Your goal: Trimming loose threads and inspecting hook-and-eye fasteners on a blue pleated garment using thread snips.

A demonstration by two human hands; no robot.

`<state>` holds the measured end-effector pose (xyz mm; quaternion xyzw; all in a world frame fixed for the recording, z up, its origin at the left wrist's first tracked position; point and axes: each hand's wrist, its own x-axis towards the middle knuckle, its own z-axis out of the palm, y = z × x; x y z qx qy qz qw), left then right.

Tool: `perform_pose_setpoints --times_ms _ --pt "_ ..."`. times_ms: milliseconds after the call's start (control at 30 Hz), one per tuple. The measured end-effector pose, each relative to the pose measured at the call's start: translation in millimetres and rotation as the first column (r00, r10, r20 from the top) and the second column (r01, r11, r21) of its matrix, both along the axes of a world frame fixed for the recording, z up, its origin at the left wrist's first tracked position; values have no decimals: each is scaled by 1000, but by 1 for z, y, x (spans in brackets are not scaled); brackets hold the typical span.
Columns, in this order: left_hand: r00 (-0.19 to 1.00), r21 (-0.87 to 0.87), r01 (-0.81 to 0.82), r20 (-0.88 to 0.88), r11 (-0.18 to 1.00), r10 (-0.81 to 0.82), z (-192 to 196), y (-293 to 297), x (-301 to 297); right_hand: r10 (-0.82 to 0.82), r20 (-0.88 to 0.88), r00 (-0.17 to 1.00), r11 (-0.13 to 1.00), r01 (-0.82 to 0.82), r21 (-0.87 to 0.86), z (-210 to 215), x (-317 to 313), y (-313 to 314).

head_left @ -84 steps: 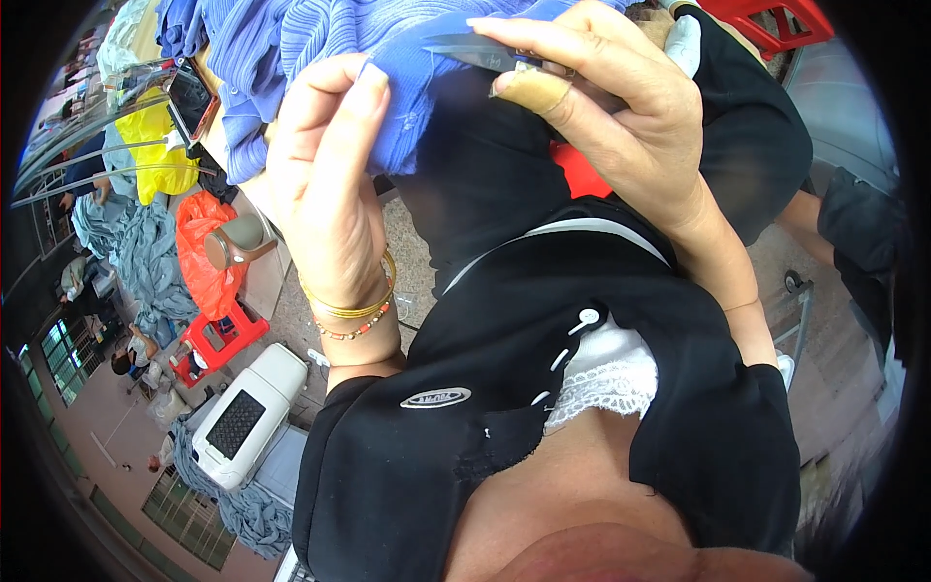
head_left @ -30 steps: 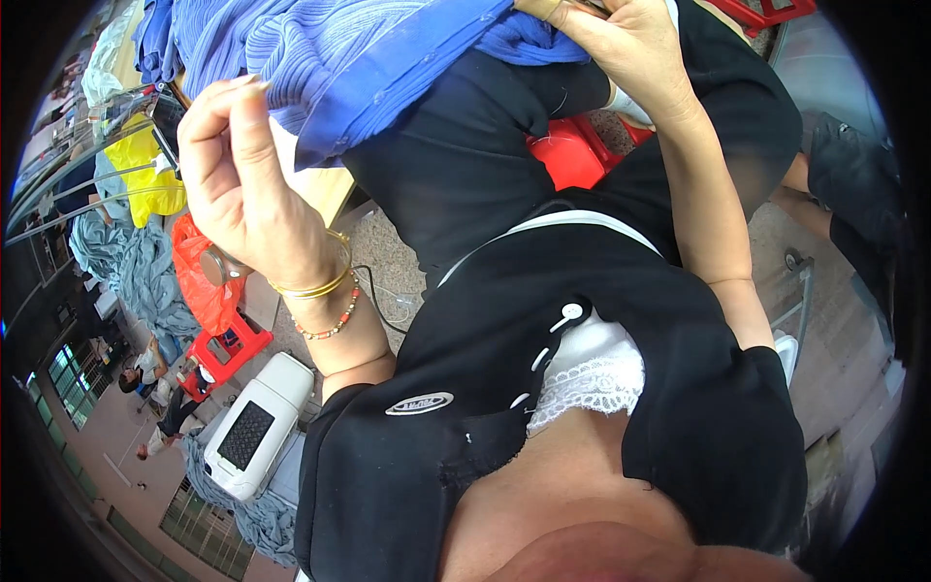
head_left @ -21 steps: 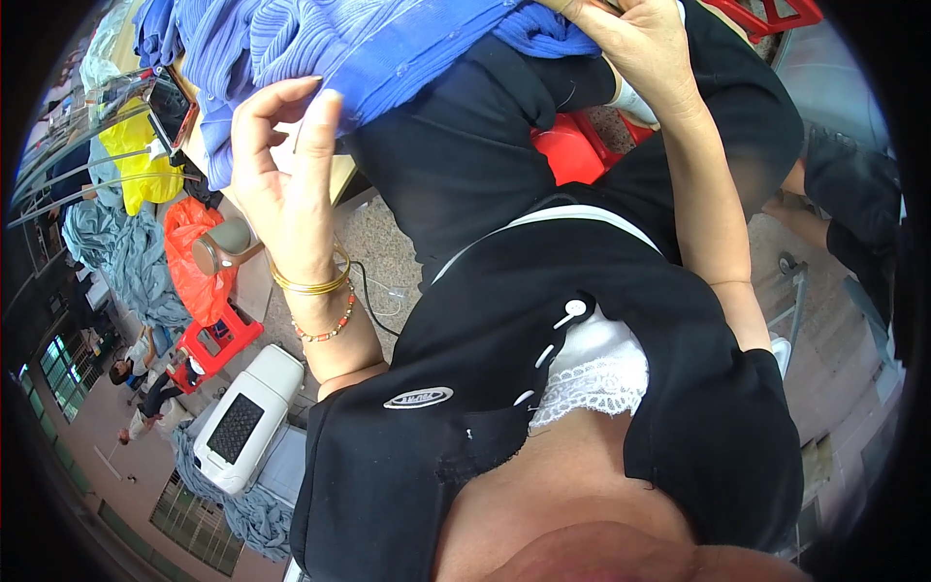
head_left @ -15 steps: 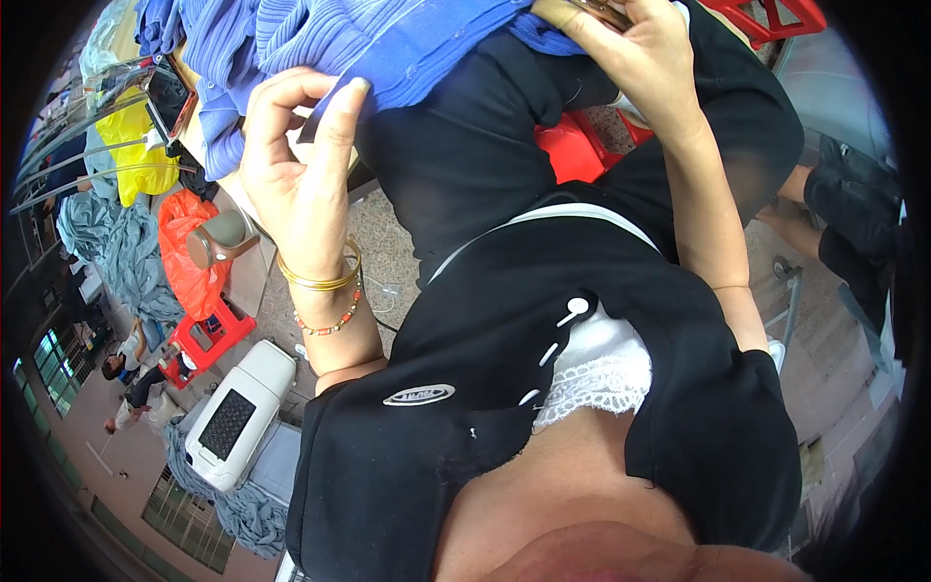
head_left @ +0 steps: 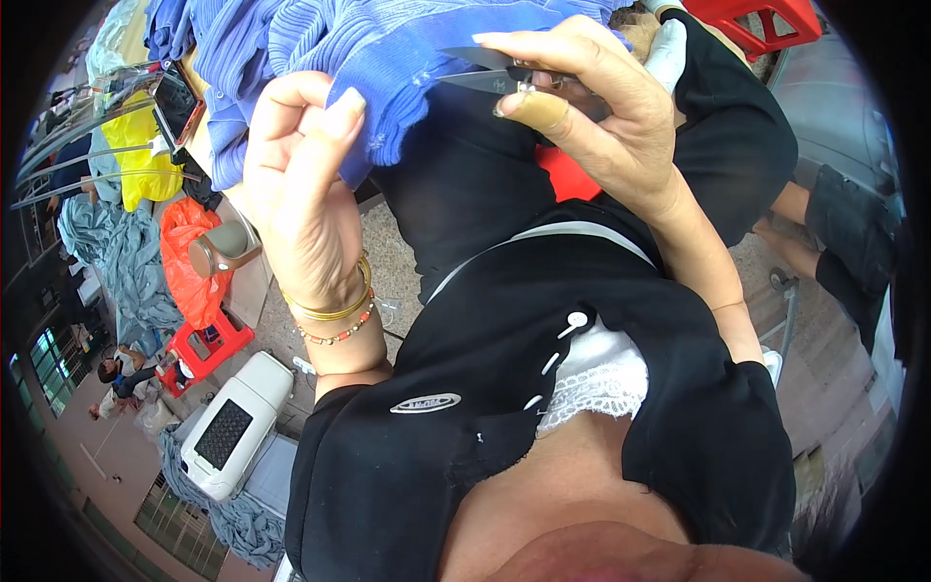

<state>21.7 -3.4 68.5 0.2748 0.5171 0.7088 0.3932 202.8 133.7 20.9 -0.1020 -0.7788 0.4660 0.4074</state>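
Blue ribbed knit fabric (head_left: 388, 53) with a buttoned band lies across my lap and the table edge. My left hand (head_left: 301, 184) pinches the edge of this garment between thumb and fingers, holding it up. In my right hand (head_left: 616, 121) is a pair of thread snips (head_left: 485, 80), its two blades apart and pointing left. The blade tips are close to the garment's edge; whether they touch it I cannot tell. A tan wrap (head_left: 543, 112) covers part of my right thumb.
A phone-like dark device (head_left: 176, 102) lies on the table's left edge. Beyond are a yellow bag (head_left: 141, 155), an orange-red bag (head_left: 192, 252), a red stool (head_left: 208, 349) and a white machine (head_left: 238, 422). Another red stool (head_left: 766, 19) stands at far right; a person's legs (head_left: 824, 242) are nearby.
My right hand has come left and down, bringing the snips up to the garment's edge. My left hand has lowered slightly, with the blue knit still pinched.
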Motion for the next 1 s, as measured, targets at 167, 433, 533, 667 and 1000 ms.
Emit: perform_pose_setpoints --times_ms 167,433,533,667,1000 --pt "999 -19 -46 -16 999 46 1 3 5 16 0 1000 999 -16 -43 18 -2 -1" --pt "1000 21 -17 -1 1000 17 1 6 9 59 34 998 987 -54 -148 29 1 -1" --pt "1000 94 27 12 995 -28 -1 6 8 55 59 997 982 -43 -183 27 4 -1" --pt "1000 117 18 -9 993 -17 -2 5 12 24 42 999 989 -18 -143 27 0 -4" --pt "1000 80 -3 10 997 2 0 7 18 -63 -31 998 993 66 98 10 -7 -4"
